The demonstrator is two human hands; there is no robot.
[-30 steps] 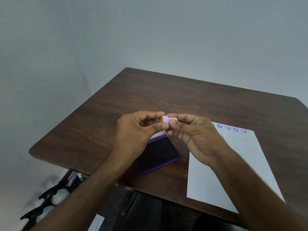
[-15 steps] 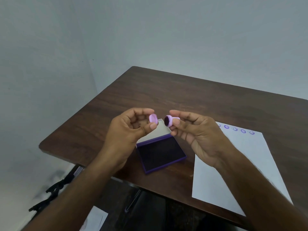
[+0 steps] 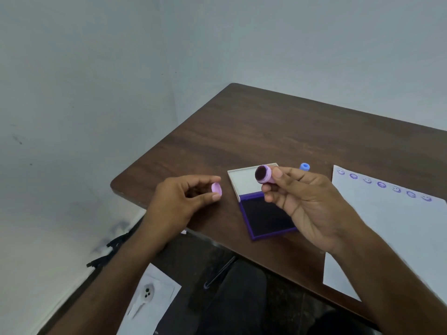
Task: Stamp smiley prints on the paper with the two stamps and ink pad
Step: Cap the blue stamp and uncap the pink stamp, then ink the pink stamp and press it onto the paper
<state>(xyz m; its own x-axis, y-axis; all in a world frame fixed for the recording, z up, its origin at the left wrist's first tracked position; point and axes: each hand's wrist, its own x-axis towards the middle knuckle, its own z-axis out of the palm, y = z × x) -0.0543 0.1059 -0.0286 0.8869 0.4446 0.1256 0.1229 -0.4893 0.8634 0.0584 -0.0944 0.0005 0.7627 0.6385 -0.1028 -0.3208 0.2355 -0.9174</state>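
Observation:
My right hand [image 3: 312, 204] pinches a pink stamp [image 3: 264, 174] above the ink pad, its dark inked face turned toward the left. My left hand [image 3: 179, 201] holds the stamp's pink cap [image 3: 216, 190] between thumb and fingers, apart from the stamp. The purple ink pad [image 3: 266, 217] lies open on the brown table [image 3: 278, 131], its lid folded back. A blue stamp [image 3: 304, 167] stands behind my right hand, partly hidden. The white paper [image 3: 399, 228] lies at the right with a row of several purple smiley prints along its top edge.
The table's left corner and front edge are near my left hand. Below the table, a white sheet [image 3: 150, 301] with dark marks lies on the floor beside black objects. Grey walls stand behind and to the left.
My hands pulled the cap off the pink stamp and moved apart, the left hand carrying the cap leftward. The view has shifted left, and the blue stamp has come into view.

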